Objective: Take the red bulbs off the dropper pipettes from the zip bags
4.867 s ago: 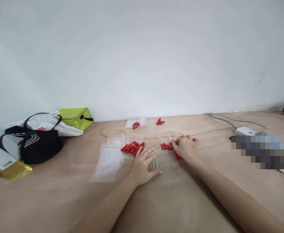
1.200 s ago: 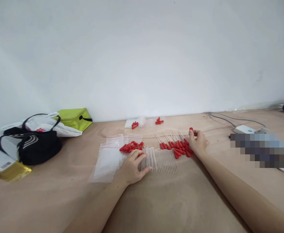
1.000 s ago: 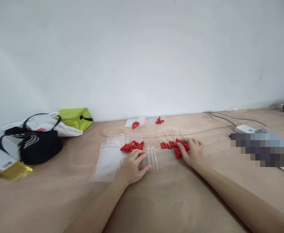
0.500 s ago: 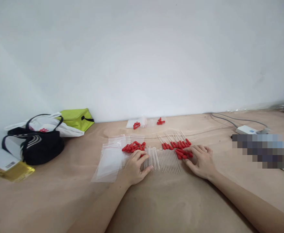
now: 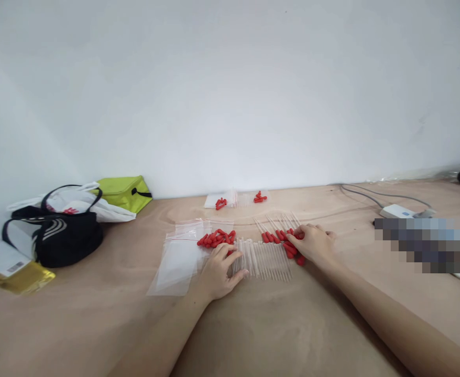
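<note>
My left hand (image 5: pixel 219 273) rests with thumb and fingers apart at the left end of a row of clear thin tubes (image 5: pixel 269 260). Its fingertips lie beside a pile of red rubber bulbs (image 5: pixel 216 238). My right hand (image 5: pixel 312 243) is closed, thumb and fingertips together on a red rubber bulb (image 5: pixel 298 235), partly hidden by the fingers. Below that hand are a few loose red bulbs (image 5: pixel 290 251). Several droppers with red bulbs (image 5: pixel 272 237) lie side by side, their thin tips pointing away from me. Clear zip bags (image 5: pixel 175 264) lie left of my left hand.
At the back lie another zip bag (image 5: pixel 213 200) and two small groups of red bulbs (image 5: pixel 260 197). A black bag (image 5: pixel 70 238), a lime-green bag (image 5: pixel 122 192) and a gold packet (image 5: pixel 25 277) are at left. A white power strip (image 5: pixel 397 211) with cables sits at right.
My right hand has moved slightly left and away from me, from the loose bulbs towards the row of droppers, and its fingers have closed. My left hand stays in place.
</note>
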Demonstrator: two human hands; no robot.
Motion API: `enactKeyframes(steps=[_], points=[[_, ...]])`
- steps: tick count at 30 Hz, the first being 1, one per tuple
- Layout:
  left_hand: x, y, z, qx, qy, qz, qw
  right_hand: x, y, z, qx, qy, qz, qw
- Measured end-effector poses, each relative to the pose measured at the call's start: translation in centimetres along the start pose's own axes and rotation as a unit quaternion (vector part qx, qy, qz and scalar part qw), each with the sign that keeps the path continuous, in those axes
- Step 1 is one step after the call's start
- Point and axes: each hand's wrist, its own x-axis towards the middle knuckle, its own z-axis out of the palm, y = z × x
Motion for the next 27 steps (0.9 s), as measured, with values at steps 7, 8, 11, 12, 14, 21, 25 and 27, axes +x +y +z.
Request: enactKeyframes(steps=[7, 8, 11, 12, 14, 21, 25, 27], points=[[-0.1, -0.2, 0.2, 0.009, 0.006, 0.000, 1.000, -0.4, -0.4, -0.2, 0.016, 0.049, -0.035, 0.998], [-0.2, -0.3, 0.3, 0.010, 0.012, 0.000, 1.000, -0.6, -0.4, -0.3, 0.034, 0.060, -0.044, 0.997], [-0.4, -0.7, 0.8, 0.027, 0.040, -0.005, 0.999, -1.4, -0.6, -0.6, 0.100, 0.080, -0.113, 0.985], [-0.4, -0.8, 0.9, 0.037, 0.055, -0.008, 0.998, -1.8, -0.8, -0.7, 0.122, 0.080, -0.144, 0.979], [-0.4, -1.0, 1.0, 0.062, 0.085, -0.010, 0.994, -2.7, -1.4, -0.7, 0.157, 0.072, -0.204, 0.964], [-0.3, -0.5, 0.8, 0.099, 0.106, 0.058, 0.988, -4.7, -3.8, -0.8, 0.217, 0.038, -0.305, 0.927], [-0.1, 0.1, 0.9, 0.087, 0.102, 0.074, 0.988, -4.9, -4.3, -0.8, 0.230, 0.032, -0.312, 0.921], [-0.1, 0.4, 0.9, 0.089, 0.099, 0.081, 0.988, -5.0, -4.3, -0.7, 0.224, 0.036, -0.313, 0.922]])
